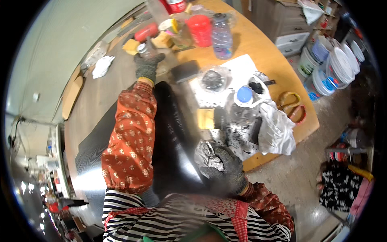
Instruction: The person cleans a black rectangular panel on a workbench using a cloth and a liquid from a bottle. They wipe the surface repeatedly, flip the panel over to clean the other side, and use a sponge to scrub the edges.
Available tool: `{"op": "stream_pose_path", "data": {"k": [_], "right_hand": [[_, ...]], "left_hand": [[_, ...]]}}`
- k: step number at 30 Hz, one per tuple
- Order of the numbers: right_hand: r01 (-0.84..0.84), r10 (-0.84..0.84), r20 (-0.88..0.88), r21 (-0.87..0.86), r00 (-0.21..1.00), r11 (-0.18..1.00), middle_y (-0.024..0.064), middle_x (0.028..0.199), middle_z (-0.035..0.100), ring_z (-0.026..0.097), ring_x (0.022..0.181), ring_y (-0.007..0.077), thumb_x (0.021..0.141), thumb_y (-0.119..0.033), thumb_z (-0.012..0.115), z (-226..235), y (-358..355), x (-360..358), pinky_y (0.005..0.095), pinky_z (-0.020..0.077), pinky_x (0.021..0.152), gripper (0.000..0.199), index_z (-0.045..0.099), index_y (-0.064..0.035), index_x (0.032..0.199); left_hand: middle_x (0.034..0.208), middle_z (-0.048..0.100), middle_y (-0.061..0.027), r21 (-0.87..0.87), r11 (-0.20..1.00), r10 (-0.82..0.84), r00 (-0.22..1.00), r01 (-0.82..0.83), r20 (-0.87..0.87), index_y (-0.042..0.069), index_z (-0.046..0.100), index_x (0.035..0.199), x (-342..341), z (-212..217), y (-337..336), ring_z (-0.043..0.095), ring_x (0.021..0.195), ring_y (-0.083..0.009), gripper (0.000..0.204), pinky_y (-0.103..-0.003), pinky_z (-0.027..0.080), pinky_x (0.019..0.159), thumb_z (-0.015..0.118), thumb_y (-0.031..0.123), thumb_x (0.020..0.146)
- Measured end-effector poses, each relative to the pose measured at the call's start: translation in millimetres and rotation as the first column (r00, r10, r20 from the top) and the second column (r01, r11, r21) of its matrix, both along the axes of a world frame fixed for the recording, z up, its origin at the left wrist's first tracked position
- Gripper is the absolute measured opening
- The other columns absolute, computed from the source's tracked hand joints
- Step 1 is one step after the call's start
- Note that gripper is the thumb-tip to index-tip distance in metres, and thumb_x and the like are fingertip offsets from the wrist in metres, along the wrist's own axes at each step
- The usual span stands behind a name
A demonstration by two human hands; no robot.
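Observation:
My left hand [147, 67], in a dark grey knit glove, reaches to the far left of the table. Its fingers close round a small clear bottle [149, 52] with a white cap. A crumpled grey-white cloth [208, 156] is gripped in my gloved right hand [230, 164], low in front of my body. Beneath my arms lies a glossy black curved piece [171, 129] on a black wood-grained board [94, 149]. Beyond the right hand is a yellow sponge block [206, 119] with a dark side. A dark block [185, 71] rests right of my left hand.
A large clear jug with a blue cap [244, 95], a clear bowl [213, 79] and a black-stained white cloth [276, 129] occupy the right side. Scissors [297, 113] lie at the table edge. Farther back stand a red cup [200, 31] and a clear bottle [222, 37].

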State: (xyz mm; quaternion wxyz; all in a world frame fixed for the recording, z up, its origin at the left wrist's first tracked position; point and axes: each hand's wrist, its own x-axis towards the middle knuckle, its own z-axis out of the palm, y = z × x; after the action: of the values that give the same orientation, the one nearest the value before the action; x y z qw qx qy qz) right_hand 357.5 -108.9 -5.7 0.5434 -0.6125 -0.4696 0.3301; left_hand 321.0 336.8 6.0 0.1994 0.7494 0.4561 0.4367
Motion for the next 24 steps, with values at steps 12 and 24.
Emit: {"op": "stream_pose_path", "data": {"k": [12, 24], "right_hand": [[0.08, -0.025, -0.524, 0.082, 0.851, 0.993, 0.0117, 0.134, 0.057, 0.055, 0.123, 0.0192, 0.098, -0.018, 0.059, -36, -2, 33, 0.0328, 0.0442, 0.104, 0.052, 0.041, 0.0007, 0.143], [0.272, 0.477, -0.833, 0.545, 0.28, 0.793, 0.006, 0.107, 0.058, 0.057, 0.103, 0.0171, 0.097, -0.009, 0.059, -16, 15, 34, 0.0299, 0.0474, 0.092, 0.032, 0.049, -0.0048, 0.127]], "left_hand": [[0.076, 0.06, -0.0008, -0.121, 0.964, -0.224, 0.969, 0.236, 0.104, 0.003, 0.069, 0.076, 51, -32, 52, 0.051, 0.066, -0.0129, 0.023, -0.031, 0.042, 0.064, 0.078, 0.024, 0.081], [0.126, 0.063, -0.0155, 0.419, 0.538, -0.408, 0.661, 0.732, -0.63, -0.002, 0.057, 0.127, -34, 103, -166, 0.056, 0.123, -0.0356, 0.067, -0.046, 0.042, 0.106, 0.082, 0.025, 0.07]]}}
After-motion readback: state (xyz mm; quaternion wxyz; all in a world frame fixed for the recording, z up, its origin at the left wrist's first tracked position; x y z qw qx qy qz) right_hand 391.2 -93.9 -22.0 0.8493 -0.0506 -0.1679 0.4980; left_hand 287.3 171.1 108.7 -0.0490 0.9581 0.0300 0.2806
